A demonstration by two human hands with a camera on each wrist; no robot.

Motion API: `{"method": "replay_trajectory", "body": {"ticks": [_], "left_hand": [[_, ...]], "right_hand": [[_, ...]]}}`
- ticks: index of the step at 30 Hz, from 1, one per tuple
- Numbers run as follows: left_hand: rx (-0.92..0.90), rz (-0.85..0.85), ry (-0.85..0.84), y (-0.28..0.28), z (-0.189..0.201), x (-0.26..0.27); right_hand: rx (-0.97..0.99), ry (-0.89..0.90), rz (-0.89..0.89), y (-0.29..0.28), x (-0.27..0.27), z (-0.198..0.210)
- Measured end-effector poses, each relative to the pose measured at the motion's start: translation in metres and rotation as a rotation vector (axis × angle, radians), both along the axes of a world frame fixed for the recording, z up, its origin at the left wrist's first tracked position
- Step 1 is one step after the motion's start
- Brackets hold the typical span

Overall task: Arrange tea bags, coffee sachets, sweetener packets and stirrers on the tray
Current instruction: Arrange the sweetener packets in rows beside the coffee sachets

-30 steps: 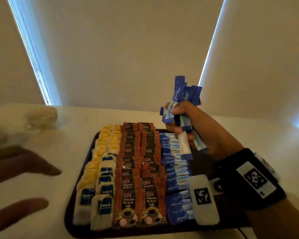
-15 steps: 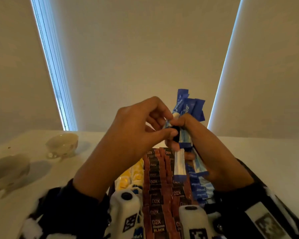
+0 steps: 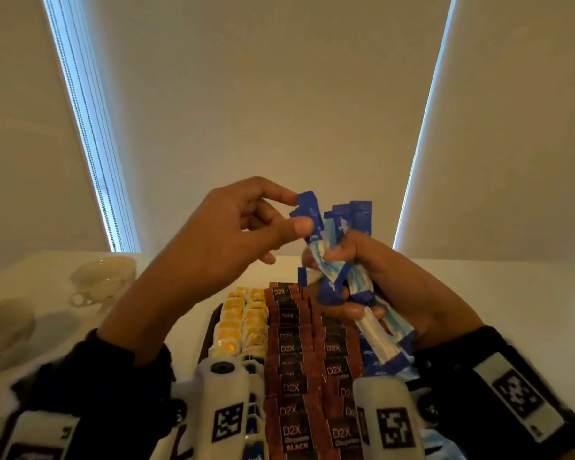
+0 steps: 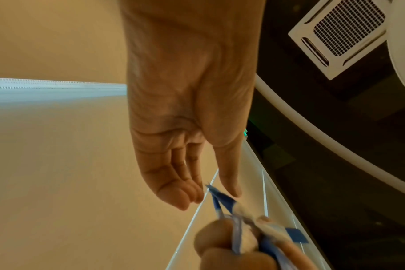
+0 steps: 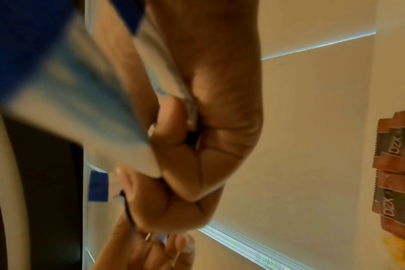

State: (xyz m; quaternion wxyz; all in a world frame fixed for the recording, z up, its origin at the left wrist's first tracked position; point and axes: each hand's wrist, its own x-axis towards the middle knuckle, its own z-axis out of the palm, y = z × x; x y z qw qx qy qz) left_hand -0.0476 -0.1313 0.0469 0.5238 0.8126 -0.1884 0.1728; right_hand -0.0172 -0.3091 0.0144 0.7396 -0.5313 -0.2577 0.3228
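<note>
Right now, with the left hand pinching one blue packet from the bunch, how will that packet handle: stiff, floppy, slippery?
Likely light: the left hand lifts the packet by one end with fingertips alone. Probably semi-floppy: packets in the right hand's bunch bend and splay. Possibly slippery, since they fan out unevenly; hard to confirm.

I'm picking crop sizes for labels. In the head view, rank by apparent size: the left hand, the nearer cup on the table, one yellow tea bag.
1. left hand, nearest the camera, which enlarges it
2. cup
3. yellow tea bag
</note>
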Motion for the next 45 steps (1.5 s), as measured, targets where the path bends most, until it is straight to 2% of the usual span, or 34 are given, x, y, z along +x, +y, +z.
{"method": "replay_trajectory", "body": {"ticks": [4,10,14,19,23,28,31,35,41,45], "left_hand": [[-0.079,-0.061,0.088,-0.009,-0.008,0.004],[-0.092,0.052,0.037,-0.011,-0.014,0.011],[-0.100,0.060,0.017,-0.010,-0.014,0.010],[-0.177,-0.011,0.086,-0.008,-0.013,0.011],[-0.160,-0.082,0.166,-0.006,-0.012,0.008],[-0.091,-0.010,0.109,-0.005,-0.012,0.008],[-0.095,0.056,0.021,-0.003,-0.013,0.010],[-0.178,0.093,-0.067,-0.002,-0.015,0.013],[-0.269,0.131,-0.149,0.001,-0.017,0.016],[-0.272,0.114,-0.149,0.000,-0.022,0.018]], "right_hand": [[-0.050,-0.011,-0.051,0.003,0.001,-0.004],[-0.122,-0.050,-0.132,0.006,0.003,-0.005],[-0.215,-0.211,-0.165,0.006,0.001,-0.007],[-0.293,-0.234,-0.151,0.004,0.003,-0.005],[-0.300,-0.220,-0.114,-0.002,0.005,-0.004],[-0.322,-0.225,-0.054,-0.005,0.004,-0.003],[-0.361,-0.255,-0.118,-0.007,0.003,0.003],[-0.533,-0.361,-0.305,-0.012,0.001,0.011],[-0.373,-0.178,-0.446,-0.016,0.009,0.012],[-0.319,-0.209,-0.561,-0.013,0.010,0.007]]}}
